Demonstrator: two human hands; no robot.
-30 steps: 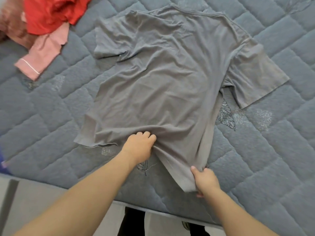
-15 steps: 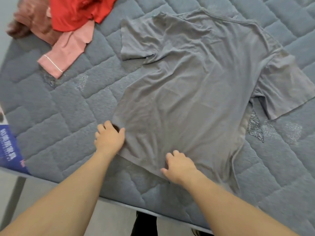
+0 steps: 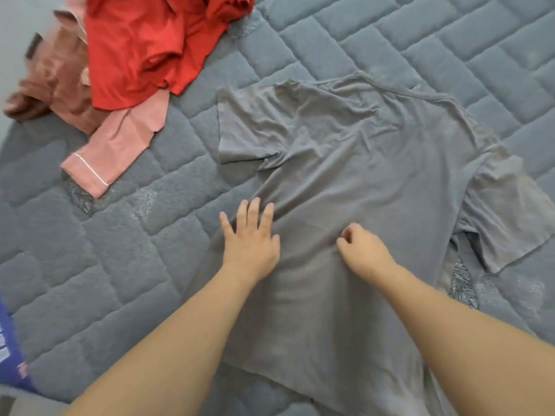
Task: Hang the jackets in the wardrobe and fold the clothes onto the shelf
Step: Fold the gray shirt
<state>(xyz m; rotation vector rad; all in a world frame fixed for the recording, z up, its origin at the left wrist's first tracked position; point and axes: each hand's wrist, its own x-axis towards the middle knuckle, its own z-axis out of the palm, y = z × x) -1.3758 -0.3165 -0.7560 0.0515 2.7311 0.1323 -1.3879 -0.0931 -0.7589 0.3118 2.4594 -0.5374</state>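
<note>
Smoothing a grey T-shirt (image 3: 375,181) flat on the quilted grey mattress (image 3: 405,40), in preparation for folding. The shirt lies spread open, collar toward the far side, one short sleeve out to each side, its hem toward the near edge of the bed; wrinkles gather below the left sleeve and across the chest. The left hand (image 3: 250,235) lies palm down with fingers straight and spread, straddling the shirt's left side seam, so that part of the hand rests on cloth and the outer fingers on the mattress; this placement likely pins the edge while the fabric is flattened. The right hand (image 3: 362,247) rests on the middle of the shirt with fingers curled under; whether it pinches a fold of cloth or merely presses with the knuckles cannot be told. Well apart, at the far left corner, a red garment (image 3: 150,43) lies heaped over a pink garment (image 3: 120,145) and a brown garment (image 3: 51,85), presumably awaiting the same treatment. No wardrobe or shelf is visible.
</note>
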